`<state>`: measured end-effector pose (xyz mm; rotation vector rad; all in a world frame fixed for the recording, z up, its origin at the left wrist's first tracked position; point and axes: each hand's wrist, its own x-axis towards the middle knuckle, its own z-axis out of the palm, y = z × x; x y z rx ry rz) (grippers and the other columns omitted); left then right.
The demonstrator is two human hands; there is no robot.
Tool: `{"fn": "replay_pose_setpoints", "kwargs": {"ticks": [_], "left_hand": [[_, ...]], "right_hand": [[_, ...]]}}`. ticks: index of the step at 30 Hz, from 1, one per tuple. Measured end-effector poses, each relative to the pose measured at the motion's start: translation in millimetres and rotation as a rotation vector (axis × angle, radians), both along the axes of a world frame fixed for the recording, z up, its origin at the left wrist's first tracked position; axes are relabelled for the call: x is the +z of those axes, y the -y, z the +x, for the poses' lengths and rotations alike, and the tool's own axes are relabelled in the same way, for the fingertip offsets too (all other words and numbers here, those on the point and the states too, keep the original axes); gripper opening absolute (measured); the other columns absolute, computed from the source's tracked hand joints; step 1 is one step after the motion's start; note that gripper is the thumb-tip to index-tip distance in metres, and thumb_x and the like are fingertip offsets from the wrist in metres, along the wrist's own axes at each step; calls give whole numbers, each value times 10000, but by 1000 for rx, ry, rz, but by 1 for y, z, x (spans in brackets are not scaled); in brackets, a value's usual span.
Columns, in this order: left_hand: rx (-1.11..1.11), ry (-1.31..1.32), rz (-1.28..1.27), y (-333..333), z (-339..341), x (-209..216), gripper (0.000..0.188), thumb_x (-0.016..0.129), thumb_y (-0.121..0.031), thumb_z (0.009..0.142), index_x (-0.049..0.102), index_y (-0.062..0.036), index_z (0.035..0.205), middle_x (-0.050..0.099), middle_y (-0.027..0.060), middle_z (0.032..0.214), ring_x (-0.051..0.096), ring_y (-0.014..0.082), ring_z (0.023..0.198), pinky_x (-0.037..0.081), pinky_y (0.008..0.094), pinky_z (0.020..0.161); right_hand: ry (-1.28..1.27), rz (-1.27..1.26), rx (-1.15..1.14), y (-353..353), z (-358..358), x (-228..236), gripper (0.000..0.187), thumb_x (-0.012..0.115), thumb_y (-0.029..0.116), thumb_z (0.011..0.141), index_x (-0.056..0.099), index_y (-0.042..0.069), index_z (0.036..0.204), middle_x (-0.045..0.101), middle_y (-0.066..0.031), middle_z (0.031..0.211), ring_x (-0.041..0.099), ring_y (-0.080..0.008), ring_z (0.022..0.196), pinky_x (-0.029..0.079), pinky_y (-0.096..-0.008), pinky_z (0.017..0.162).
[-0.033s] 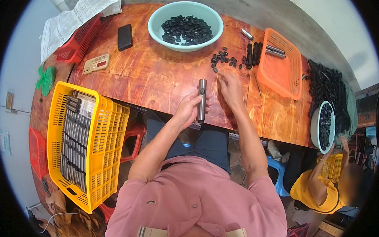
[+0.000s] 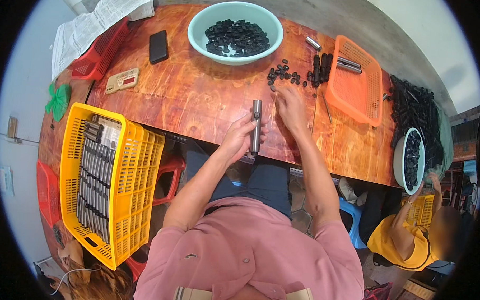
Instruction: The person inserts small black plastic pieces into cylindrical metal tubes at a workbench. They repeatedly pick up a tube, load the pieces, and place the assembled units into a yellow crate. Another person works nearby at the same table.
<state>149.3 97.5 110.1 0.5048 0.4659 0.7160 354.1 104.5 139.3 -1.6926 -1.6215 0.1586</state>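
My left hand (image 2: pixel 238 140) is wrapped round a silver metal tube (image 2: pixel 257 111), held nearly upright at the table's front edge. A small black oval piece sits in the tube's side near its upper end. My right hand (image 2: pixel 291 110) reaches over the table to the right of the tube, fingers stretched forward and a little bent. Its fingertips touch or nearly touch a loose black oval piece (image 2: pixel 273 89). Just beyond lie several more black oval pieces (image 2: pixel 282 72), scattered on the wood.
A pale green basin (image 2: pixel 196 45) of black pieces stands at the back. An orange basket (image 2: pixel 357 109) with metal tubes is right, beside black rods (image 2: pixel 317 70). A yellow crate (image 2: pixel 139 173) of tubes stands left. Two phones (image 2: pixel 158 46) lie back left. Another person (image 2: pixel 406 240) sits far right.
My right hand has moved slightly forward, its fingertips now at the nearest loose black piece. My left hand and the tube have hardly moved.
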Motion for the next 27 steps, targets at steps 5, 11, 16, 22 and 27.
{"fn": "replay_pose_setpoints", "kwargs": {"ticks": [5,11,16,22,27], "left_hand": [[6,26,14,2,-2,6,434,518,-69,1014,420,44,1421,596,195,1235,645,265,1030,577,421,903],[4,40,1,4,-3,4,477,519,-45,998,395,43,1450,587,189,1248,645,270,1029,575,424,914],[-20,28,8,4,-3,7,519,547,-51,989,378,40,1471,588,177,1244,649,258,1021,581,415,923],[-24,13,19,3,-3,7,553,577,-66,987,366,25,1489,589,175,1238,655,255,1013,586,409,922],[-9,13,22,4,-2,7,566,586,-53,983,358,20,1496,589,175,1234,656,264,1011,584,411,917]], "right_hand": [[308,62,86,-24,13,-14,273,635,38,867,709,66,1127,671,-126,1090,620,-322,1082,525,-415,896],[219,-54,121,-9,17,-8,257,680,36,828,692,28,1085,650,-173,1003,625,-361,1026,517,-439,896],[150,-103,63,-7,16,-6,233,712,56,818,695,16,1047,638,-196,965,629,-396,979,506,-464,875],[94,-137,50,-9,17,-6,204,739,97,805,695,11,984,639,-203,928,632,-405,947,498,-475,840],[100,-131,27,-6,12,0,180,739,112,802,683,6,936,640,-207,918,632,-406,930,492,-481,817]]}}
